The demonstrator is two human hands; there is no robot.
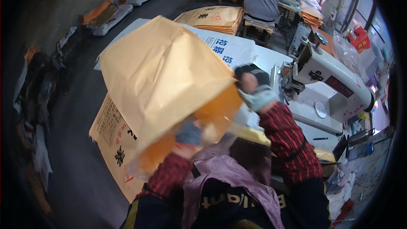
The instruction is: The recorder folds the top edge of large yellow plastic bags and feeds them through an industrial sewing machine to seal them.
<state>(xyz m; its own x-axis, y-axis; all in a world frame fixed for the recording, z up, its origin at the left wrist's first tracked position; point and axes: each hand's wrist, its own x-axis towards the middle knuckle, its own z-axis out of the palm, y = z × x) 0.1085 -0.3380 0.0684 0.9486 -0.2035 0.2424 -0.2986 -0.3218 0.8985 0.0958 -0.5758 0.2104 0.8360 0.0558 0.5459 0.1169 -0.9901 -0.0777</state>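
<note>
A large tan paper sack [157, 68] with an orange inside and a clear plastic liner at its mouth is held up in front of me. My right hand [252, 81], in a dark fingerless glove with a pale cuff, is closed on the right corner of the sack's mouth. My left hand [189, 136], in a grey glove, reaches into the open mouth; motion blurs its fingers. Below the raised sack, another printed paper sack [113, 131] hangs or lies at the left.
To the right stands a white sewing machine [335, 76] on a white table with a dark pen [320, 138]. Beyond the sack sits a stack of printed sacks [212, 19]. Farther off, a person in grey [263, 0] sits at another machine. Bundles [112, 17] line the left wall.
</note>
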